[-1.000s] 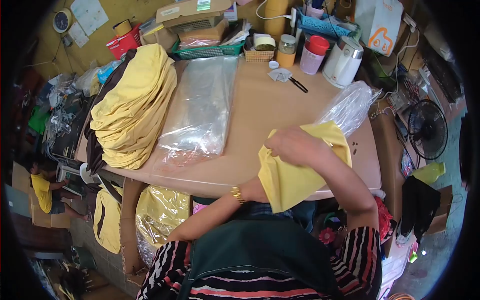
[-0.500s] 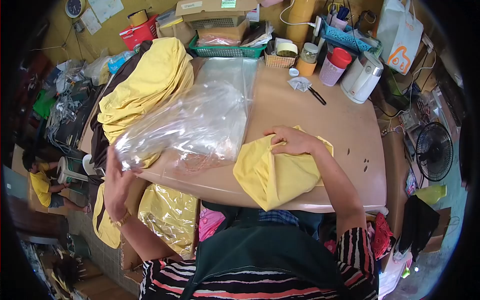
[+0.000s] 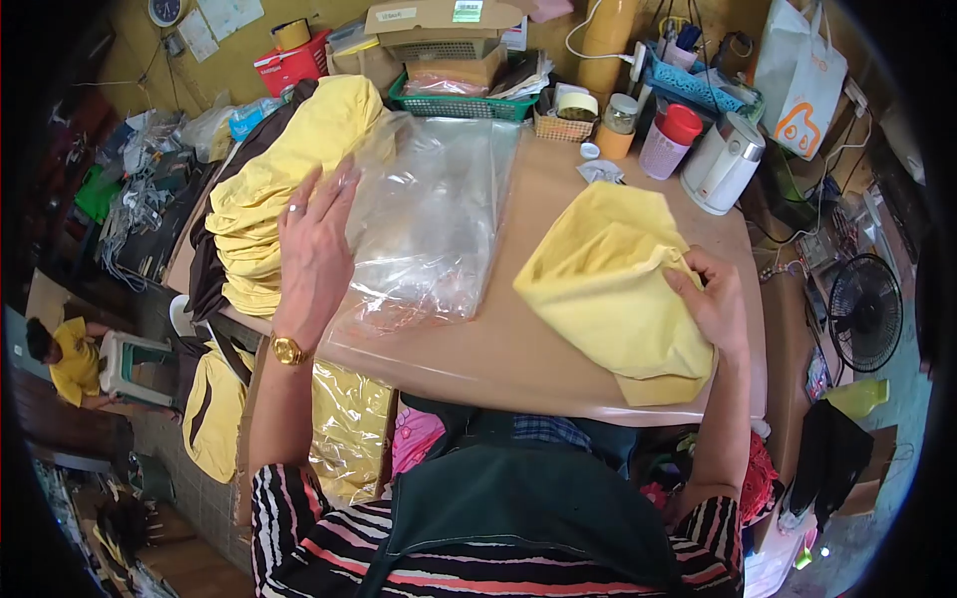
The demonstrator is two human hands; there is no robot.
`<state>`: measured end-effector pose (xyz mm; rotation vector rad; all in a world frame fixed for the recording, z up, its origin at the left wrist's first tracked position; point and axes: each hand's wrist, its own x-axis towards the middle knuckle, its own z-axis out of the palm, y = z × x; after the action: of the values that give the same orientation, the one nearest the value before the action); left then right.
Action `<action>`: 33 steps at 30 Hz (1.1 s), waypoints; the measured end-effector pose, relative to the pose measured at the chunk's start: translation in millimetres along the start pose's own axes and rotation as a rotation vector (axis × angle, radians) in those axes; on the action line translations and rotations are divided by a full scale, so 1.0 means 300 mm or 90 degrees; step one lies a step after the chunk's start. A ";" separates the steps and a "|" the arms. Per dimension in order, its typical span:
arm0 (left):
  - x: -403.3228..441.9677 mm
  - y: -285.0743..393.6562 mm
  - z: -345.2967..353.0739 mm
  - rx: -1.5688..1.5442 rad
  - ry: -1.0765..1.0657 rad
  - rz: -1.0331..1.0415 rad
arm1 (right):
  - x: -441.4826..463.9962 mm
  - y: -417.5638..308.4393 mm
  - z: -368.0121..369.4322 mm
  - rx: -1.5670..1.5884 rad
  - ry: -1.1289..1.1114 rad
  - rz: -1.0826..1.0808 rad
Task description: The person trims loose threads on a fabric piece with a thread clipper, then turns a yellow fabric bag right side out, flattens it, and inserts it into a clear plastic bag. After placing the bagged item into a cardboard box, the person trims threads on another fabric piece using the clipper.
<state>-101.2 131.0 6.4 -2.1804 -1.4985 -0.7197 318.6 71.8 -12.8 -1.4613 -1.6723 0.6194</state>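
Note:
My right hand (image 3: 716, 304) pinches the right edge of a folded yellow cloth (image 3: 608, 289), tilted up over the front right of the table. My left hand (image 3: 319, 239) has its fingers stretched out, with a gold watch on the wrist. It is held above the border between a heap of yellow fabric (image 3: 254, 204) and several clear plastic bags (image 3: 429, 214) lying flat. Whether its fingertips touch the plastic, I cannot tell.
Along the back of the brown table (image 3: 449, 354) stand a green basket (image 3: 459, 106), a jar (image 3: 618, 125), a red-lidded cup (image 3: 673, 140) and a white kettle (image 3: 726, 164). A fan (image 3: 865, 309) is at right. Someone in yellow (image 3: 75, 364) holds a plastic stool (image 3: 125, 364) at far left.
My left hand has moved up and right, away from the lifted plastic, which now lies flatter. My right hand has gone right, and the yellow cloth has been raised and turned.

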 end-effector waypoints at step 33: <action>-0.043 0.582 0.062 -0.176 -0.064 0.538 | 0.141 0.253 0.586 0.132 -0.001 0.031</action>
<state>62.1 71.7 -22.0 -2.7532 -0.3998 -0.5283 217.1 153.9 -159.2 -1.3560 -1.5284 0.7962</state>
